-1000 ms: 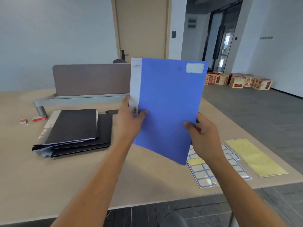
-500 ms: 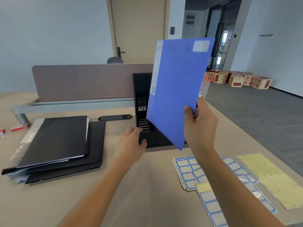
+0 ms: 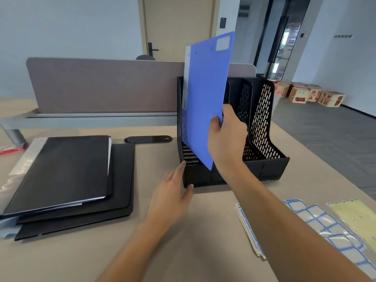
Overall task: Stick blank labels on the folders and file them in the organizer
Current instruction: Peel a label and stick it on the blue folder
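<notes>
Blue folder [image 3: 205, 94]: upright, tilted, lower edge entering the leftmost slot of the black organizer [image 3: 262, 123]; white label [image 3: 223, 43] at its top corner.
Right hand [image 3: 225, 137]: pinches the folder's lower right edge.
Left hand [image 3: 173, 190]: fingers straight, touching the organizer's front left corner.
Label sheets [image 3: 317, 220]: flat on the desk [image 3: 183, 251], right.
Black folders [image 3: 67, 176]: stacked, left.

The smooth blue plastic folder [image 3: 205, 102] looks semi-matt, the black perforated plastic organizer [image 3: 262, 123] dull, the beige desk [image 3: 183, 241] matt, the blue-bordered paper label sheets [image 3: 317, 222] glossy.
</notes>
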Demonstrator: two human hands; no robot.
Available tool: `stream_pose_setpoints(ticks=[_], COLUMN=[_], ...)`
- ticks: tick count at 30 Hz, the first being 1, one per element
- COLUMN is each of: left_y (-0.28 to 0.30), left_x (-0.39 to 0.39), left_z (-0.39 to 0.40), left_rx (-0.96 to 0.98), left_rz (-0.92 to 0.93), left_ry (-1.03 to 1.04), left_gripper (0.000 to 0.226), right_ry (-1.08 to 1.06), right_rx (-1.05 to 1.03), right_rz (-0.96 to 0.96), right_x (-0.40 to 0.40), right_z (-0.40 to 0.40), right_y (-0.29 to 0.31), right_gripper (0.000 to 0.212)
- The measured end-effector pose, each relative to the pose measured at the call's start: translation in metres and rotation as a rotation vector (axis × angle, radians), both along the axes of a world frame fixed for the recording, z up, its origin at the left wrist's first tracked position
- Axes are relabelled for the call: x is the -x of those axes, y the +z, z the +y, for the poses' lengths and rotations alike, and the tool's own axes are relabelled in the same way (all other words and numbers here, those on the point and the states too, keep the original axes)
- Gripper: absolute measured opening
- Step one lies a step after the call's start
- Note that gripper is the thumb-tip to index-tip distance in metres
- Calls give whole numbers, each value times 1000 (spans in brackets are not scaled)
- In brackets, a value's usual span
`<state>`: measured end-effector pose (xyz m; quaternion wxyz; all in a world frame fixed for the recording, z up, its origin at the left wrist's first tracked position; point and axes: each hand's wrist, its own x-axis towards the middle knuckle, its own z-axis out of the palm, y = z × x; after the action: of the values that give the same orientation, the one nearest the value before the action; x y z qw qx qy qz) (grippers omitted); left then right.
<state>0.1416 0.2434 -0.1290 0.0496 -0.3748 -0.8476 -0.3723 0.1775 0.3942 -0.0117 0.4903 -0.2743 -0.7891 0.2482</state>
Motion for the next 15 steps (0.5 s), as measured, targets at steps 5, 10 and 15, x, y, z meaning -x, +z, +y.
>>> stream_pose_setpoints(ticks=[5,10,15], left_y=[-4,-9,-11], left_x=[3,6,6], left_z=[-3,-7,-7], left_rx=[-21,-2,-15], left_rz=[27,38,7], left_ry=[-59,-85,-101], left_gripper=[78,85,87], right_ry=[58,130,170], right_rx=[-28,-74,-121], right_rz=[7,-36,-9], right_x=[25,32,34], right_z=[-11,-20,-15], right_y=[-3,-9,-10], right_gripper=[12,19,12])
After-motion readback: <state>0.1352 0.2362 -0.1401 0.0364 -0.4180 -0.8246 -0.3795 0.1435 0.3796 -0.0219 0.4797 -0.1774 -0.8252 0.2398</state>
